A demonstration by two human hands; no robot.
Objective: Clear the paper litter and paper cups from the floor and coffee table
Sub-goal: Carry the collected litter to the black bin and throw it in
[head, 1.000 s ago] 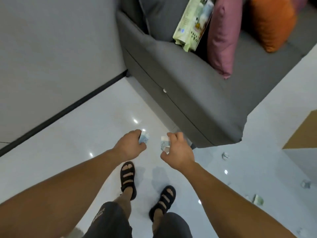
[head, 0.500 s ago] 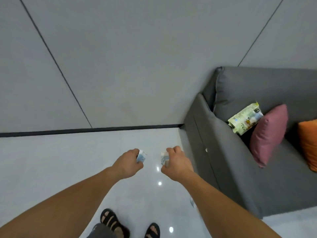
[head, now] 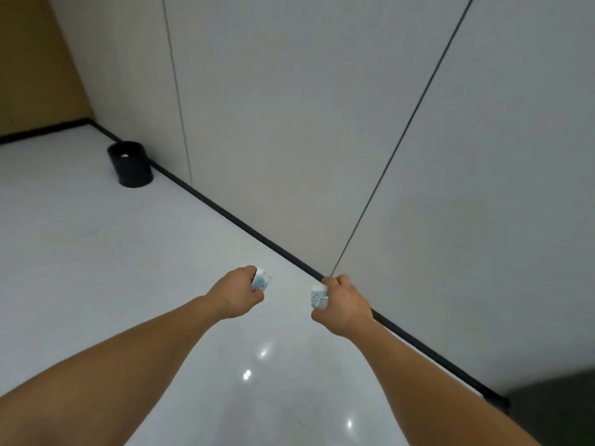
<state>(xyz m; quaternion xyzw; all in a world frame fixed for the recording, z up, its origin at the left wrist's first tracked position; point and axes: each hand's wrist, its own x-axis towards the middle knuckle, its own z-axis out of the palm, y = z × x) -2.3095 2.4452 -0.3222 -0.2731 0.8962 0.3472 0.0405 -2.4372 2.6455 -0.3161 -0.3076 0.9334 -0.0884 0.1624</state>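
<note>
Fingers (head: 257, 296) of left hand (head: 236, 292) curled round paper scrap (head: 261, 282); those of right hand (head: 341, 304) pinching second scrap (head: 318, 296). Both held above floor (head: 96, 252), well apart from black bin (head: 130, 164) by wall (head: 289, 123). Seemingly two pieces gathered, binning not yet done; any remaining litter and cups out of view.

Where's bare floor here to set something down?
The white floor is bare from the black bin to the left hand and right hand, each gripping crumpled paper, and along the black skirting. Only the bin's spot by the wall is taken.
</note>
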